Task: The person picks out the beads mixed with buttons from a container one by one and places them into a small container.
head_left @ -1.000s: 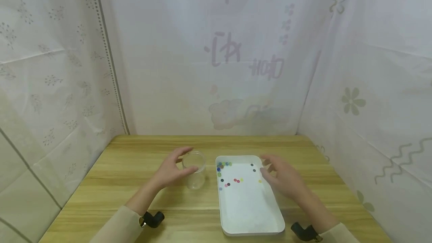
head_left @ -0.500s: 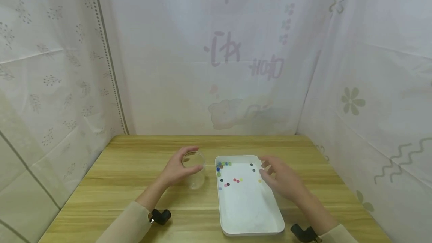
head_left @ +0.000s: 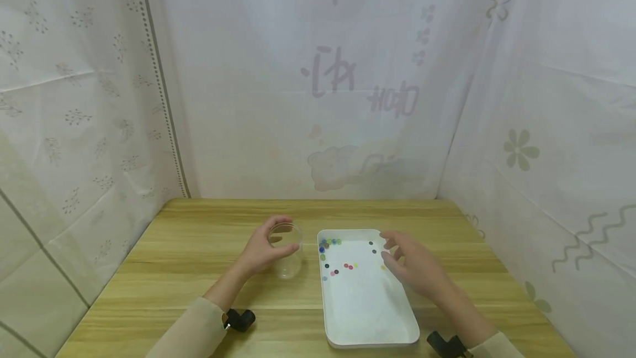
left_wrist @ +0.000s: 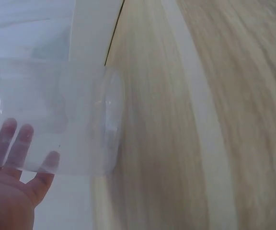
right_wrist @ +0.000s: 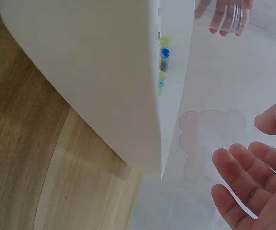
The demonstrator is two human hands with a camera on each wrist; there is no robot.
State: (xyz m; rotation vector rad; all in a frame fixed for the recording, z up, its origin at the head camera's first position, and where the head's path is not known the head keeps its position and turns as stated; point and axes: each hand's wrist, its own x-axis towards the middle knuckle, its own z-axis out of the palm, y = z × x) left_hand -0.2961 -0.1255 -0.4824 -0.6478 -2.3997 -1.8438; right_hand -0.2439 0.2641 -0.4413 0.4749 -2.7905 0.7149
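A clear plastic jar (head_left: 287,264) stands upright on the wooden table, left of the white tray. My left hand (head_left: 263,247) grips it from the left near the rim, thumb in front and fingers round the far side. Through the jar's wall (left_wrist: 66,105) the fingers (left_wrist: 20,143) show in the left wrist view. My right hand (head_left: 414,264) hovers over the right rim of the white tray (head_left: 370,314), fingers loosely bent with nothing between them. Glass marbles (head_left: 322,249) cluster in the tray's far left corner, and small coloured discs (head_left: 348,266) lie scattered across its far half.
The wooden table (head_left: 199,236) is backed by a pale printed curtain (head_left: 248,126), with more cloth along the left and right. The tray's raised wall (right_wrist: 90,72) fills much of the right wrist view. Black wrist cameras (head_left: 240,320) sit on both forearms.
My left hand has shifted slightly right and its thumb has come further across the front of the jar. The right hand has barely moved; jar, tray and contents look the same.
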